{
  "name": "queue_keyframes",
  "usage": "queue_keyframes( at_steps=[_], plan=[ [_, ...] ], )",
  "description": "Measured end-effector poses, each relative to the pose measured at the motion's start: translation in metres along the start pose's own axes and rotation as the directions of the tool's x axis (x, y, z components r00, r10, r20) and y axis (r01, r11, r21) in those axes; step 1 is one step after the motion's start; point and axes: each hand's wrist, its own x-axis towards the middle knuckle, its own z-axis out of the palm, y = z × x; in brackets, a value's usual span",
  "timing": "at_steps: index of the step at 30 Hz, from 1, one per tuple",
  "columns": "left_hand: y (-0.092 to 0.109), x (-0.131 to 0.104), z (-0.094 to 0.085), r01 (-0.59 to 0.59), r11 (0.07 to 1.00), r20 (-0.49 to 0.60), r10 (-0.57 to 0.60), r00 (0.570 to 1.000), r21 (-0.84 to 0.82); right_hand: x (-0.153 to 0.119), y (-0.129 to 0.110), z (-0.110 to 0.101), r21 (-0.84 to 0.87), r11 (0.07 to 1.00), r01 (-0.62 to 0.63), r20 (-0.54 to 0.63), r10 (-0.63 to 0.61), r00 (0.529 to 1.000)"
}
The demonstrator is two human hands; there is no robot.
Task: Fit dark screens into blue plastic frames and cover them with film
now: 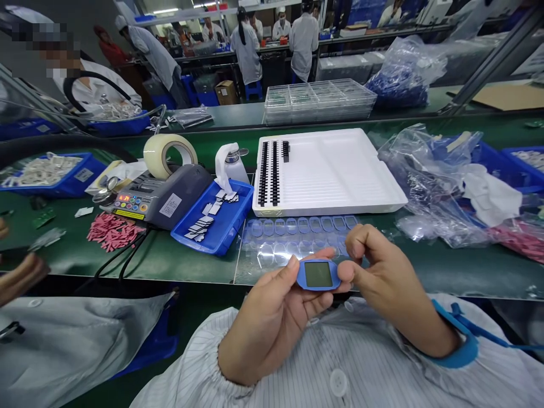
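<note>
A small blue oval device with a grey square display [318, 274] is held over the near edge of the bench. My left hand [276, 311] grips it, thumb on its left end and fingers underneath. At its right end is the thumb of my right hand [374, 272], with the other fingers curled above. Just beyond lies a clear plastic blister sheet [293, 228] with rounded pockets. Behind that, a white foam tray [335, 175] carries rows of small black parts [274, 173] along its left side.
Left of the tray stand a blue bin [221, 246] with white pieces, a grey tape dispenser [178, 195], a tape roll [159, 156] and pink pieces [111, 231]. Plastic bags [446, 187] crowd the right. Clear trays [318, 102] are stacked behind. A co-worker's hand [25, 272] is at far left.
</note>
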Motion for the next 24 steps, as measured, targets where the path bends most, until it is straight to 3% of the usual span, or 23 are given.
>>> queue_keyframes(
  at_steps=[4,7,9,11,13,17,21,24],
  plan=[
    [-0.002,0.001,-0.002,-0.021,0.997,-0.042,0.023,0.999,0.069,0.005,0.004,-0.011,-0.078,0.996,0.039,0.056,-0.034,0.998],
    [0.003,0.003,-0.009,-0.098,0.989,-0.123,0.112,0.986,0.116,0.02,0.021,-0.028,-0.163,0.986,0.04,0.022,-0.036,0.999],
    [0.011,0.005,-0.018,-0.201,0.97,-0.19,0.225,0.956,0.137,0.033,0.039,-0.037,-0.246,0.969,0.018,-0.003,-0.019,1.0],
    [0.018,0.007,-0.031,-0.319,0.935,-0.259,0.35,0.901,0.152,0.047,0.057,-0.037,-0.322,0.946,0.04,0.071,-0.018,0.997],
    [0.024,0.009,-0.046,-0.412,0.895,-0.327,0.446,0.833,0.173,0.056,0.071,-0.026,-0.357,0.926,0.125,0.234,-0.041,0.971],
    [0.026,0.009,-0.074,-0.499,0.831,-0.382,0.557,0.738,0.248,0.06,0.078,0.017,-0.333,0.877,0.346,0.508,-0.142,0.85],
    [0.025,0.007,-0.089,-0.513,0.809,-0.413,0.588,0.696,0.288,0.052,0.078,0.055,-0.332,0.828,0.451,0.59,-0.191,0.785],
    [0.026,0.007,-0.094,-0.51,0.81,-0.427,0.586,0.689,0.29,0.043,0.084,0.059,-0.349,0.81,0.471,0.597,-0.196,0.778]
  ],
)
